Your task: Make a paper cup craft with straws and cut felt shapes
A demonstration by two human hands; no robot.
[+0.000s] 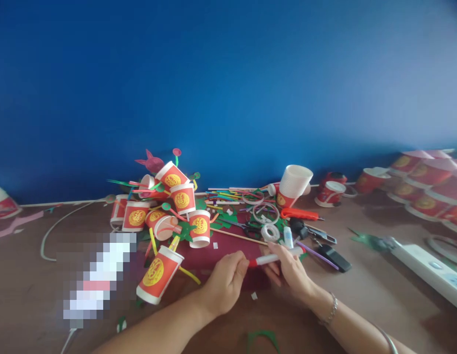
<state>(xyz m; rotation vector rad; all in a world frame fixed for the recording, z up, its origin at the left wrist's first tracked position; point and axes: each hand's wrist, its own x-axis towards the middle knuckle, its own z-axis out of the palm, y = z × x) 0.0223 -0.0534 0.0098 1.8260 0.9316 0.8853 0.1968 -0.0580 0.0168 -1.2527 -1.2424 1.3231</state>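
Note:
A white marker with red ends (pixel 270 258) lies level between my hands above the table. My left hand (pixel 228 280) is closed at its left red end, thumb and fingers pinching there. My right hand (pixel 292 270), with a bracelet at the wrist, grips the white barrel nearer its right end. Beyond the hands lies a dark red sheet of paper (pixel 217 255), with a thin wooden stick (pixel 239 236) across it. A small white bottle (pixel 288 237) and a roll of clear tape (pixel 270 232) are close behind my right hand.
Red paper cups (pixel 160 275) with straws and paper shapes form a pile at left. A cup stack (pixel 294 184), orange cutter (pixel 300 213), scissors (pixel 246 227) and black key fob (pixel 333 258) lie behind and right. A power strip (pixel 431 270) sits far right.

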